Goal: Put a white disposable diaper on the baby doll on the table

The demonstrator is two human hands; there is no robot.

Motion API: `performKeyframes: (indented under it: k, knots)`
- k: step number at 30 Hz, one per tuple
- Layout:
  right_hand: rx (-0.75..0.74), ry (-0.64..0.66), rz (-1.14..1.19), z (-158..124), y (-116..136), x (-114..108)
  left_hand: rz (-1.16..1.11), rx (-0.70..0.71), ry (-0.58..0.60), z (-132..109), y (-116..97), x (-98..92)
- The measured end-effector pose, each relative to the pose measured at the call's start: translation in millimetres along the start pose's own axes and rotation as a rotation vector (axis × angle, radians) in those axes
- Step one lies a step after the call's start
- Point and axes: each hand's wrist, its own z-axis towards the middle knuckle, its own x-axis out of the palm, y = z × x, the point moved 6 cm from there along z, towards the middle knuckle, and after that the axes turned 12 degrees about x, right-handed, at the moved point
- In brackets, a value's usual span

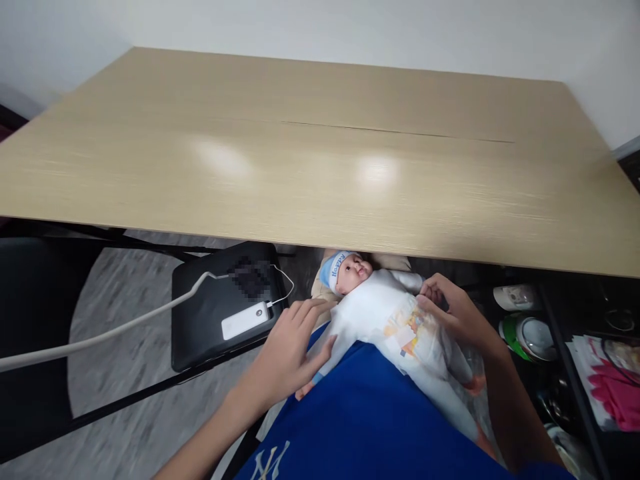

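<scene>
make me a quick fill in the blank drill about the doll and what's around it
1. The left hand and the right hand both touch the doll, which lies on its ____.
2. The doll wears a ____ suit and a blue and white hat.
3. The white power bank lies on a ____ bag.
Missing words: back; white; black.

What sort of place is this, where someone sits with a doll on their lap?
Probably a home room or small study corner: a broad light wood-grain table, a white power bank on a black case, and dark shelves cluttered with pink gloves. The white-suited baby doll lies on the lap.
</scene>
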Motion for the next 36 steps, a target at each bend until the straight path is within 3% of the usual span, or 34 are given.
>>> performKeyframes:
  k: [3, 7, 10, 13, 17, 20, 22, 25, 28, 32, 34, 36]
  knots:
    - [0.040, -0.013, -0.057, -2.8, -17.0, -2.3, -0.018, 0.196, -0.046, 30.5, -21.9, 9.1]
    - [0.097, 0.023, -0.026, -3.0, -28.9, 7.4, 0.023, 0.484, 0.033, 81.3, -45.2, 44.5]
    - [0.093, -0.049, -0.011, 0.7, -34.6, 11.6, 0.090, 0.601, 0.074, 111.4, -48.8, 69.0]
    - [0.084, -0.138, -0.010, 7.5, -48.7, 11.0, 0.088, 0.651, 0.066, 123.7, -48.0, 77.2]
    - [0.144, -0.296, -0.034, 17.7, -74.2, 0.7, -0.039, 0.686, 0.056, 122.2, -49.4, 73.0]
    - [0.088, -0.351, -0.062, 18.1, -67.5, -5.8, -0.169, 0.679, 0.076, 121.6, -49.7, 72.5]
    - [-0.054, -0.282, -0.071, 13.9, -44.1, -2.5, -0.230, 0.660, 0.069, 122.1, -48.4, 71.4]
    - [-0.344, -0.035, -0.134, 1.6, 3.8, 17.1, -0.311, 0.662, 0.058, 116.0, -47.5, 64.4]
    - [-0.513, 0.088, -0.250, -12.2, 35.8, 31.8, -0.426, 0.709, 0.143, 93.4, -49.0, 56.6]
    - [-0.395, 0.087, -0.322, -38.0, 28.0, 19.1, -0.479, 0.723, 0.275, 50.9, -45.9, 54.8]
    - [-0.239, 0.145, -0.219, -60.2, 3.3, 5.4, -0.459, 0.700, 0.274, 41.2, -43.3, 56.7]
    - [0.011, 0.194, -0.044, -81.6, -32.2, -5.4, -0.403, 0.653, 0.242, 49.4, -43.2, 60.8]
